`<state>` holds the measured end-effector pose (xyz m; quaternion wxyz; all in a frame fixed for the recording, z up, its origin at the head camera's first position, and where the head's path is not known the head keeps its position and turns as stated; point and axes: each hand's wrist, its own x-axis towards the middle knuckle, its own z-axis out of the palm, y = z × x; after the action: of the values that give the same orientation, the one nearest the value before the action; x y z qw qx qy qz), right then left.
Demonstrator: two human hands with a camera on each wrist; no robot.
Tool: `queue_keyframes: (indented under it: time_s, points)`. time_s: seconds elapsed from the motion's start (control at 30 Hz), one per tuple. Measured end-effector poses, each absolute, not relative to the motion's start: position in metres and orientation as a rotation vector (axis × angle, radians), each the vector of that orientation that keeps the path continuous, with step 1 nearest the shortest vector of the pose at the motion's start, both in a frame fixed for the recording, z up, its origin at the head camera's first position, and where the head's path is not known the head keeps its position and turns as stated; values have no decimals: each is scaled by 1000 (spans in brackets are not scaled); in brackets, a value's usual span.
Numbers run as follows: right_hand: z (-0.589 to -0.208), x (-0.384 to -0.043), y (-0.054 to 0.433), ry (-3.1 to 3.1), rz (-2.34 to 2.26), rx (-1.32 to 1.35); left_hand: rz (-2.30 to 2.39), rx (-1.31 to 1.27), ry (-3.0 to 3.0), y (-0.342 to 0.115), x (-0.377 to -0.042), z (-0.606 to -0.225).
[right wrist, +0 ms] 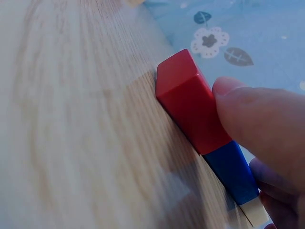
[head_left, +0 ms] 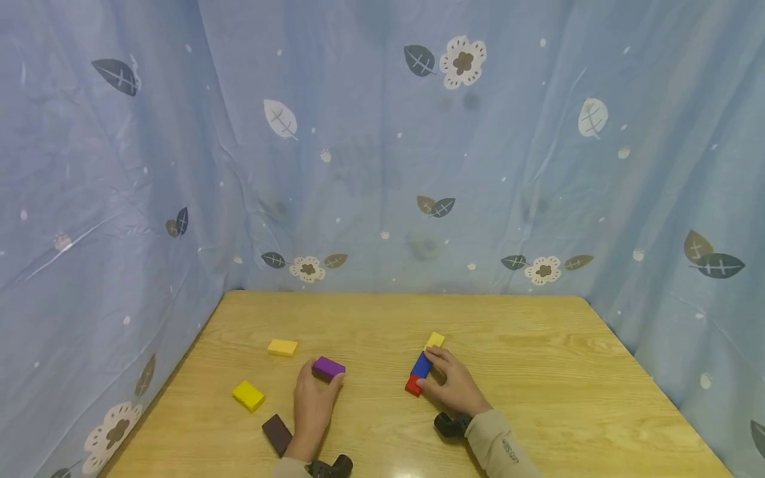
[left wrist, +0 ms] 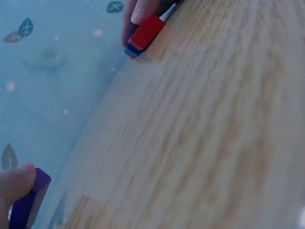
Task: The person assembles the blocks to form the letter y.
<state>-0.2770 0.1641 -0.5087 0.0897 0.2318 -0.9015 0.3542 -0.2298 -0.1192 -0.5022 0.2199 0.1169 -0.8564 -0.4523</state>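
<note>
three blocks in a row, a fourth in the left hand

the lining-up in hand looks roughly half done. three blocks lie end to end on the table [head_left: 556, 378]: a red block [head_left: 412, 386] nearest the person, a blue block [head_left: 421, 365] in the middle and a pale yellow block [head_left: 435, 340] at the far end. four blocks are outside that row. one is the purple block [head_left: 329, 368]; the other three lie apart on the left side: an orange-yellow block [head_left: 283, 348], a bright yellow block [head_left: 248, 396] and a dark brown block [head_left: 277, 434] beside the left forearm.

the left hand [head_left: 313, 403] pinches the purple block, with thumb and fingers at opposite ends of it, well apart from the row; whether it is raised or touching the wood, i cannot tell.

the right hand [head_left: 459, 387] is at the row's right side. its thumb touches the red block, and its bent fingers reach to where blue meets pale yellow. the row lies along the fingertips rather than deep in the palm; whether they grip or merely steady it, i cannot tell.
</note>
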Motion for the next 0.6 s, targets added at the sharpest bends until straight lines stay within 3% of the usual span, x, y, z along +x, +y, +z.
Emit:
queue_keyframes:
  time_s: [0.6]
  points:
    - [-508,-277,166,-2666,1057,719,-1309,225,-2347,-101,-232,-504]
